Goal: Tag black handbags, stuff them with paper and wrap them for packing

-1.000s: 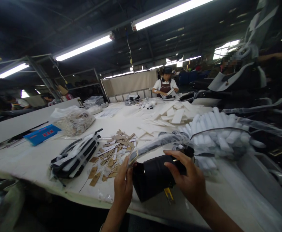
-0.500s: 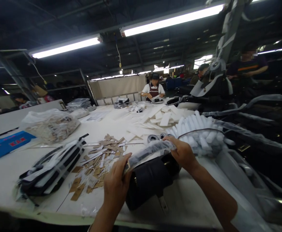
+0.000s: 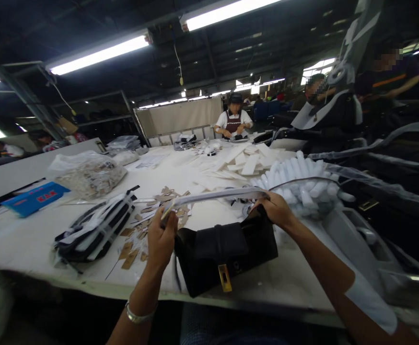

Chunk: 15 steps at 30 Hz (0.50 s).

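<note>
A black handbag point(image 3: 227, 242) with a gold clasp plate point(image 3: 225, 278) hangs or rests at the table's near edge, its front toward me. Its handle point(image 3: 216, 195), wrapped in clear plastic, arches above the bag. My left hand point(image 3: 162, 235) is closed around the handle's left end, where a gold fitting shows. At the other end my right hand point(image 3: 274, 211) is closed on the handle, close to the bag's upper right corner. Whether the bag's underside touches the table I cannot tell.
Left of the bag lie cardboard and paper scraps point(image 3: 130, 249) and a bundle of black straps point(image 3: 94, 227). Beyond are a blue box point(image 3: 35, 197) and a plastic bag of pieces point(image 3: 87, 175). White foam rolls point(image 3: 299, 182) and a grey bin point(image 3: 356, 244) stand right. A person point(image 3: 234, 120) works opposite.
The bag has swung so its front and gold clasp face me. My left hand has moved left and up, my right hand slightly right, and the handle is stretched wider.
</note>
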### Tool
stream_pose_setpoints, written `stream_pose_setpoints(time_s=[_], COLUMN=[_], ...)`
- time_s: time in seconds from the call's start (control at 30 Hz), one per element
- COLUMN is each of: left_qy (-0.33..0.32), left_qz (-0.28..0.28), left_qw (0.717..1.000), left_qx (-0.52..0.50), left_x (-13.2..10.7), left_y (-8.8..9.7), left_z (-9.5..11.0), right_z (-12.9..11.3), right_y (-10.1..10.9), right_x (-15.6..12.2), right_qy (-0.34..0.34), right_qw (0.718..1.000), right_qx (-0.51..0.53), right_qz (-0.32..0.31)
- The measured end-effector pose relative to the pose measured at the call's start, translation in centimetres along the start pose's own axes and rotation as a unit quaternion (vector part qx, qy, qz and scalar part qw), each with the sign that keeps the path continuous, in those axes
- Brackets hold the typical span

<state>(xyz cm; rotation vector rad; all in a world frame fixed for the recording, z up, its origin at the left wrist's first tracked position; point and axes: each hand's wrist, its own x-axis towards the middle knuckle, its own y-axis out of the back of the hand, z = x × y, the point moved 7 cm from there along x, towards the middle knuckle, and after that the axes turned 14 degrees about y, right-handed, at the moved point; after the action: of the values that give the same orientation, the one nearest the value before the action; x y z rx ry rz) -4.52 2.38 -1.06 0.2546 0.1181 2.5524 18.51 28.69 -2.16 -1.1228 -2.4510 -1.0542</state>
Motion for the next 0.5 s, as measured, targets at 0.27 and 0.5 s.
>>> stream_pose_setpoints(time_s=[0.27,0.5], left_qy=[0.069,0.002], left_qz=[-0.135,-0.139], left_qw=[0.98,0.959], left_qx=[0.128,0.249], left_x=[4.7,-1.0], left_y=[-3.8,-3.8], left_z=[-3.4,-5.5], right_z=[4.4,0.4], right_y=[-1.7,-1.8], right_x=[-1.6,-7.5], right_qy=[-0.114,0.024], right_qw=[0.985,0.988], right_qx=[-0.047,-0.126], right_qz=[-0.123,-0.083])
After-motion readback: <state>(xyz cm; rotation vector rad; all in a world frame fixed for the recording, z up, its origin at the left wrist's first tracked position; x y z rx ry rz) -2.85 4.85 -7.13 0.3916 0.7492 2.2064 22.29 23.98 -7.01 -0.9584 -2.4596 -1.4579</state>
